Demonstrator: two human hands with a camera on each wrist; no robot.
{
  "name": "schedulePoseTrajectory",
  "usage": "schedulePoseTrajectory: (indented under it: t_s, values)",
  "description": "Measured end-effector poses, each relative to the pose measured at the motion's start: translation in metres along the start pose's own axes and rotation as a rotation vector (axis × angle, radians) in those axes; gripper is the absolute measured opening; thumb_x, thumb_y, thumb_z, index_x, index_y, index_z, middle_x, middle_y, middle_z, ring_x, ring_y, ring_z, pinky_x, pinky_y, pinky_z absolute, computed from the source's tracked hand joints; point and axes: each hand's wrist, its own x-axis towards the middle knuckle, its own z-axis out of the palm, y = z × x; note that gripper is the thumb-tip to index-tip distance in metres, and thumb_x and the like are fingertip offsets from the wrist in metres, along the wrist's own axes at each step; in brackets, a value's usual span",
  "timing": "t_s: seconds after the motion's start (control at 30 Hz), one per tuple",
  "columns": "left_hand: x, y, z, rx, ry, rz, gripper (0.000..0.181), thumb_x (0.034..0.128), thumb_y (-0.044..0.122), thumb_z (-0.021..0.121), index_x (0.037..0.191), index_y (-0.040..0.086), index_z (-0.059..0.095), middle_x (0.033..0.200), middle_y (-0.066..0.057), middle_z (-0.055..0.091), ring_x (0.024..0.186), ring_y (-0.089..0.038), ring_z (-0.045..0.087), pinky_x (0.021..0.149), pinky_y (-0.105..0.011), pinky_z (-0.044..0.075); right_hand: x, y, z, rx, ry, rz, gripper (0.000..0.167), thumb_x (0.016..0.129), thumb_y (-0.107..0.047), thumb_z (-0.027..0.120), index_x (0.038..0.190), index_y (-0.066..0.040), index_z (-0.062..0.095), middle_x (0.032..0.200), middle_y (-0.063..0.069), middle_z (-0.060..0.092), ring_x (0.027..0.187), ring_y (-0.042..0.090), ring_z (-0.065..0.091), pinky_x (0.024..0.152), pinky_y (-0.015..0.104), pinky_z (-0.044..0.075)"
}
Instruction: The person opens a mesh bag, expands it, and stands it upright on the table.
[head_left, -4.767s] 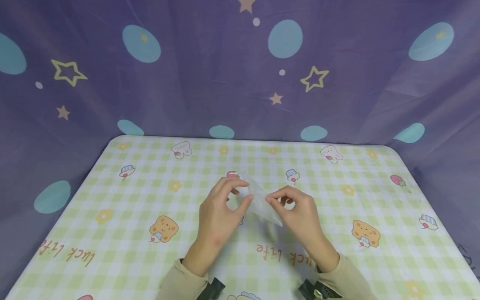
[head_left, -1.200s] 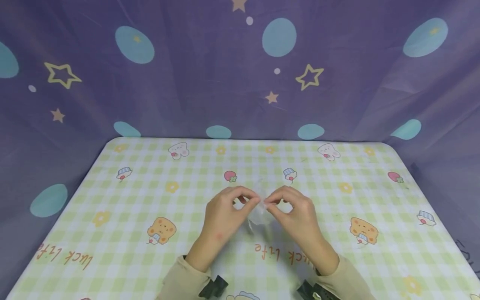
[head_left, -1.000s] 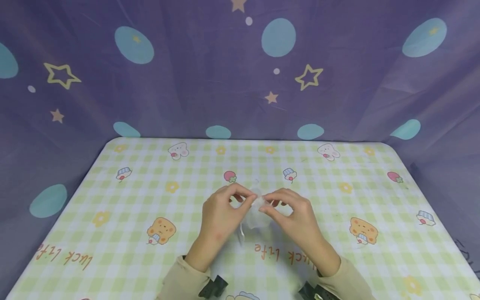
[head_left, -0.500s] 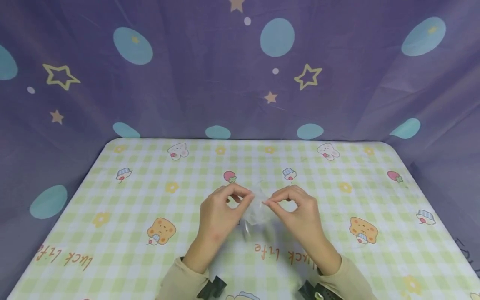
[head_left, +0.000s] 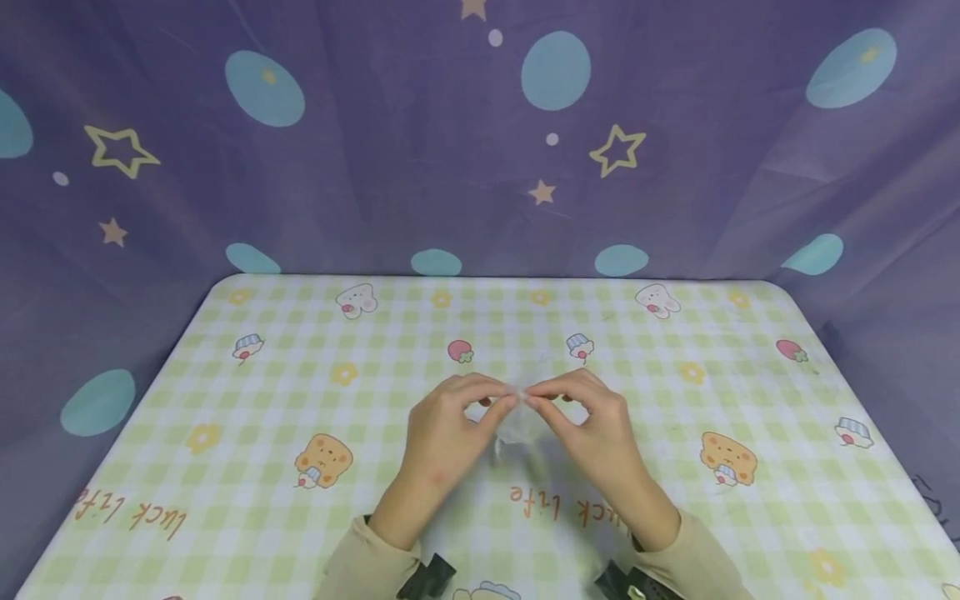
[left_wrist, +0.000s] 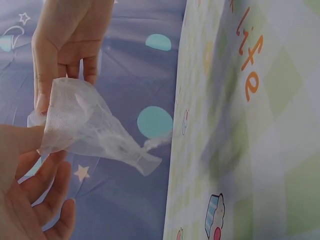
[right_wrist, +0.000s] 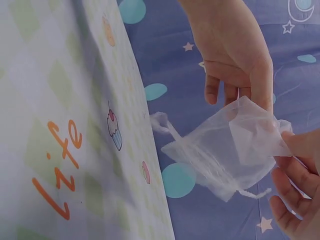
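Note:
Between both hands hangs a sheer white organza drawstring bag (head_left: 521, 427), held above the table. My left hand (head_left: 446, 433) pinches it between thumb and forefinger. From the other side my right hand (head_left: 592, 429) pinches it too, the fingertips of both hands almost meeting. In the right wrist view the bag (right_wrist: 210, 150) hangs with its gathered cord end toward the table, and short cord ends stick out from it. The left wrist view shows the mesh (left_wrist: 82, 117) spread below the fingertips. The pinched edge is partly hidden by the fingers.
A table (head_left: 405, 533) with a green-and-white checked cover lies beneath the hands, printed with cartoon bears, cupcakes and flowers. Behind it hangs a purple curtain (head_left: 420, 167) with stars and blue dots. Dark straps (head_left: 429, 577) sit near the sleeve cuffs.
Earlier the fingertips stood farther apart with the bag slanting between them. Since then the hands have come together, apart and together again, and the bag hangs lower, more bunched.

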Motion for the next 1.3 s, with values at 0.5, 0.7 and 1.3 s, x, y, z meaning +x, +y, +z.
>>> schedulePoseTrajectory:
  t_s: [0.5, 0.7, 1.3]
  values:
    - [0.0016, -0.002, -0.0001, -0.027, 0.102, -0.094, 0.015, 0.0814, 0.024, 0.083, 0.093, 0.023, 0.074, 0.082, 0.013, 0.067, 0.065, -0.006, 0.058, 0.054, -0.025, 0.042, -0.0012, 0.0036, 0.0042, -0.068, -0.052, 0.092, 0.008, 0.08, -0.006, 0.082, 0.085, -0.009, 0.076, 0.082, -0.006, 0.072, 0.077, 0.009, 0.063, 0.068, 0.031, 0.051]
    - [0.0022, -0.0036, -0.0012, 0.03, 0.119, -0.062, 0.012, 0.0821, 0.024, 0.083, 0.092, 0.025, 0.077, 0.081, 0.015, 0.064, 0.066, -0.003, 0.055, 0.054, -0.024, 0.042, 0.0003, 0.003, 0.002, -0.021, 0.01, 0.114, 0.017, 0.078, -0.002, 0.083, 0.079, -0.013, 0.07, 0.079, -0.009, 0.071, 0.074, 0.009, 0.063, 0.069, 0.028, 0.047]
    - [-0.0009, -0.0018, -0.0074, 0.029, -0.002, 0.102, 0.03, 0.0839, 0.026, 0.081, 0.112, 0.021, 0.072, 0.12, 0.008, 0.066, 0.11, -0.014, 0.06, 0.08, -0.037, 0.053, 0.0036, 0.0054, 0.0026, -0.131, -0.019, 0.112, 0.023, 0.075, -0.002, 0.085, 0.079, -0.013, 0.065, 0.077, -0.006, 0.068, 0.071, 0.007, 0.061, 0.067, 0.036, 0.052]
